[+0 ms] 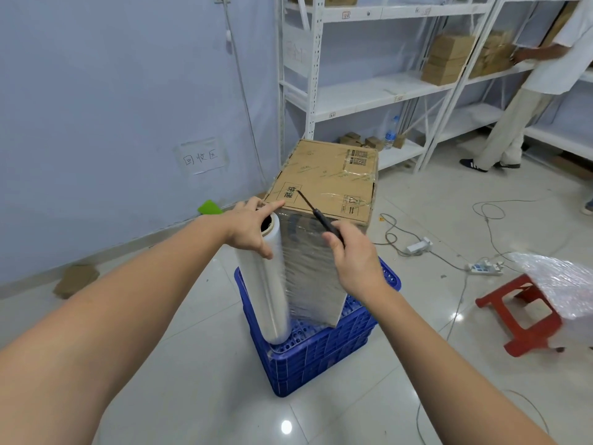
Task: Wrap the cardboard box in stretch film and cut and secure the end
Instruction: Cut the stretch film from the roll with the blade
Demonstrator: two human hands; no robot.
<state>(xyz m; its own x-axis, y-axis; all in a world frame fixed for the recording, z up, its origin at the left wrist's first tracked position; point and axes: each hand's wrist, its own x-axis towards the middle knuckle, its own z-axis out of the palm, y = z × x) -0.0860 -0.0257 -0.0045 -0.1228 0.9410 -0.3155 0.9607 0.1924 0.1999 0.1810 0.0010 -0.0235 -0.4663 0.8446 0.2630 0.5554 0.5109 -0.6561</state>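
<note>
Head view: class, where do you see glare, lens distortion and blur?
Head view: glare spots on the floor tiles; wide-angle bending bows the shelving and stretches the forearms; the stretch film roll shines; the right hand with the cutter is slightly soft.

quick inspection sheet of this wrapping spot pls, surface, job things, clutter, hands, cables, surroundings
surface: blue plastic crate upside down on a glossy tiled floor, serving as the stand
job's things: cardboard box upright on the crate, sides filmed, top bare; stretch film roll standing on end beside it
clutter: red stool under bubble wrap; flattened cardboard and a green item by the wall
grippers: left hand holds the roll's top; right hand grips a black cutter, blade over the box
cables: power strips and loose cords on the floor to the right
surroundings: white shelving with small cartons; another person at the shelves
</note>
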